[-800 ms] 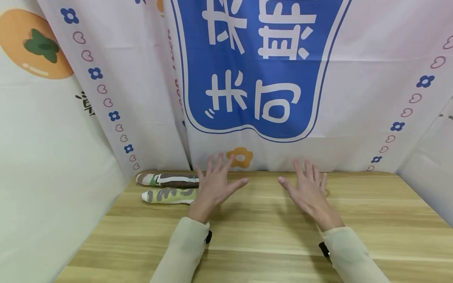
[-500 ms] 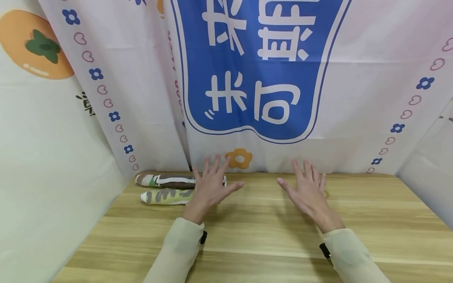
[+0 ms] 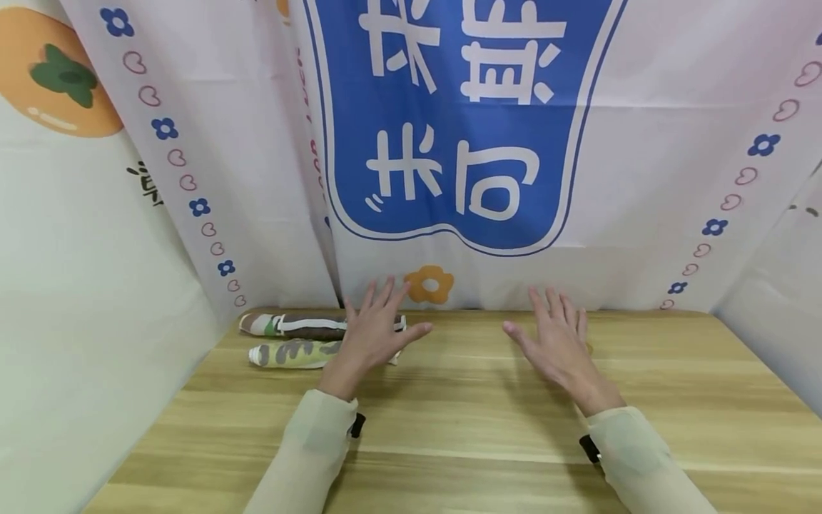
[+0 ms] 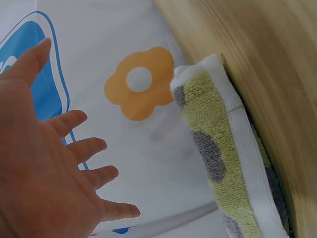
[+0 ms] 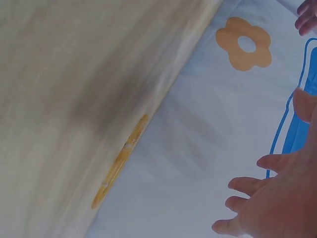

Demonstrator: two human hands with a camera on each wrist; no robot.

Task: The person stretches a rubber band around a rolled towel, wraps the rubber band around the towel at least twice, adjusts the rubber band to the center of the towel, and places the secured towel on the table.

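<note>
My left hand (image 3: 371, 337) hovers with spread fingers over the right ends of two rolled cloths at the table's back left. The rear one is a brown camouflage roll (image 3: 311, 326) with a white band. In front lies a yellow-green towel roll (image 3: 292, 353) with grey spots; its terry pile and white edging (image 4: 242, 148) show in the left wrist view. My hand hides part of both. My right hand (image 3: 560, 348), fingers spread and holding nothing, is above the table's back right of centre. Beside it, mostly hidden, lies a thin amber-yellow item (image 5: 120, 161).
The wood-grain table (image 3: 462, 442) ends at the back against a hanging white cloth (image 3: 642, 214) with a blue panel and an orange flower (image 3: 430, 284). White cloth walls also stand at left (image 3: 83, 285) and right (image 3: 783, 278).
My left hand has moved left over the rolls, uncovering the camouflage roll's right end. My right hand has stayed nearly still.
</note>
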